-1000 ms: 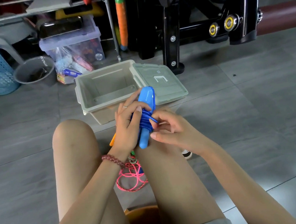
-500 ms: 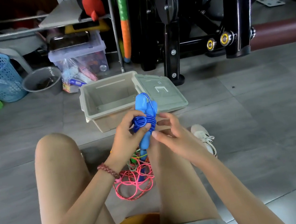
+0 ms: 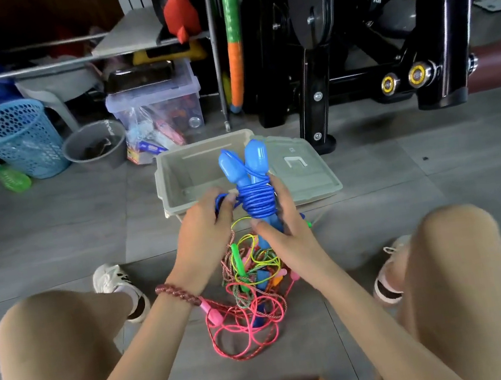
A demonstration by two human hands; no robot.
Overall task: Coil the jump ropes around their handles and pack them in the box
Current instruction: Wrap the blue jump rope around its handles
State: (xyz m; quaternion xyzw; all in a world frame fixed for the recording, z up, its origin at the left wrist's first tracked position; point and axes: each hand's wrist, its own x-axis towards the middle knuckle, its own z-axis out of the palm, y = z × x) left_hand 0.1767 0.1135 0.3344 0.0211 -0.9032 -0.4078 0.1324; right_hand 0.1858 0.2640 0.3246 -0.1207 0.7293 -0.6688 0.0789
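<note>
On my feed, a seated person holds a blue jump rope [image 3: 256, 197] upright just in front of the open grey box [image 3: 176, 181], its two handles [image 3: 255, 156] pressed together and rising across the box's mouth, the cord wound in tight turns round their necks. The right hand [image 3: 285, 233] is wrapped round the handles below the coil. The left hand [image 3: 203, 232] pinches a loose loop of the cord beside the coil. The box's lid [image 3: 306, 178] lies flat against the box's right side. A tangle of jump ropes [image 3: 250, 287], pink, green and yellow, sits on the floor [image 3: 53, 226] on the near side of the box.
</note>
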